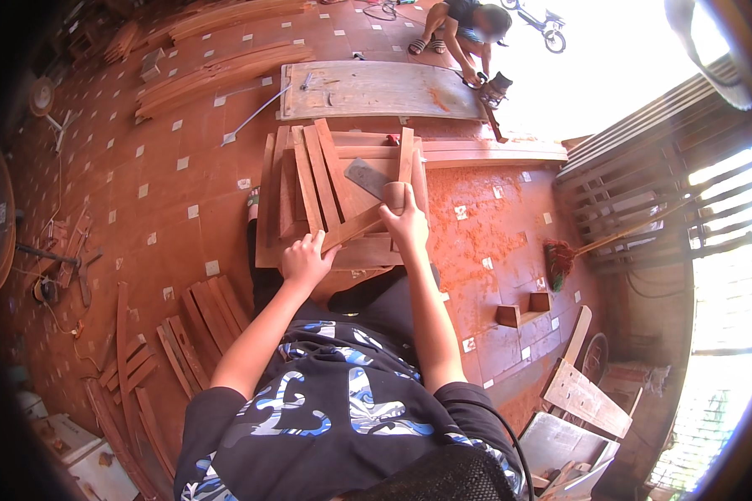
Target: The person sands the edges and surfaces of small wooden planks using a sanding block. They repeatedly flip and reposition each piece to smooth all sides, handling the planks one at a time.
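Note:
A short reddish-brown wooden strip (355,227) lies slantwise between my hands, over a stack of boards. The fingers of my left hand (305,260) are closed on its near left end. My right hand (406,227) is closed at the strip's other end, around a brown, rounded piece (394,197) whose kind I cannot make out. Touching that piece on its left is a flat grey rectangular plate (366,178). Several narrow wooden slats (313,171) lean side by side just beyond my left hand. Another upright slat (405,154) stands beyond my right hand.
Past the stack, a long pale board (376,90) lies low, with a crouching person (462,33) handling a dark tool (495,88) at its right end. Wood pieces (200,321) lie at the lower left. A broom (560,259) and a small wooden box (524,311) are at right.

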Tool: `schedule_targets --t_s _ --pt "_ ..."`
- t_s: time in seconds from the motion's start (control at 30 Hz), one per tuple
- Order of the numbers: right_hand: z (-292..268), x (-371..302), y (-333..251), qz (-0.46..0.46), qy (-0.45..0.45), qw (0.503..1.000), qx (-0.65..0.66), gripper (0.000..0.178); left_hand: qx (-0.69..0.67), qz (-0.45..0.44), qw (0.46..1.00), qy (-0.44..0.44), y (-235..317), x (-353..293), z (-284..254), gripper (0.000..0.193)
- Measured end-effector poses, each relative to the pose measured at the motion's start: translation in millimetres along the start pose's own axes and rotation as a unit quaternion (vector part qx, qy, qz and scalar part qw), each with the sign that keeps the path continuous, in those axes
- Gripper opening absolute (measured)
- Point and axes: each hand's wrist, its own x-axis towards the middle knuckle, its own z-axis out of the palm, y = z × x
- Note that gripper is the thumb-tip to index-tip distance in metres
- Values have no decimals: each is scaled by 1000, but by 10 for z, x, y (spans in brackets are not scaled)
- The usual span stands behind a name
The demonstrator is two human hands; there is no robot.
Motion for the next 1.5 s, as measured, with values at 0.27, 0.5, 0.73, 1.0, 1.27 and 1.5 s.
schedule_targets --t_s 0.27,0.5,0.73,1.0,1.27,1.5 --pt "494 -754 -196 -227 -63 972 23 96 10 16 1000 -25 -144 -62 180 50" --pt "253 -128 -87 -75 -7 997 -30 92 4 -1 1000 -13 3 -11 11 51" --pt "147 227 101 -114 92 988 -49 87 9 4 1000 -7 45 16 -34 52" --pt "427 -731 -97 -229 -65 971 10 98 3 39 999 22 -134 -59 171 51" --pt "99 -81 -8 -110 -38 992 -52 90 -1 -4 1000 -18 -9 -27 -9 53" --pt "-262 723 357 -11 -19 999 -37 87 -3 -2 1000 -16 15 23 -40 56"
